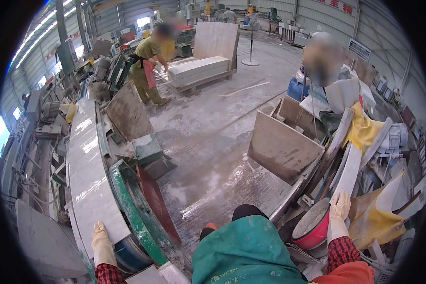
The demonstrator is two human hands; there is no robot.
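Note:
My left hand (102, 241), in a cream rubber glove, lies with outstretched fingers at the near end of a long, wet, pale stone slab (87, 156). That slab rests on a green-framed conveyor (135, 220), above a dark blue roller (131, 255). On the other side, my right hand (339, 213) wears a matching glove. Its fingers stretch upward at the lower end of a white strip (349, 173), beside a red-rimmed drum (315, 226). Whether those fingers press on the strip or only lie against it is unclear. A green apron (244, 251) covers my front.
Wet floor (199, 184) lies between the two machine lines. Brown boards (284, 146) lean at the right, with yellow cloth (364, 125) behind. A co-worker in olive clothes (146, 52) bends over pale stacked blocks (199, 68) on a pallet. Another person (343, 92) stands right.

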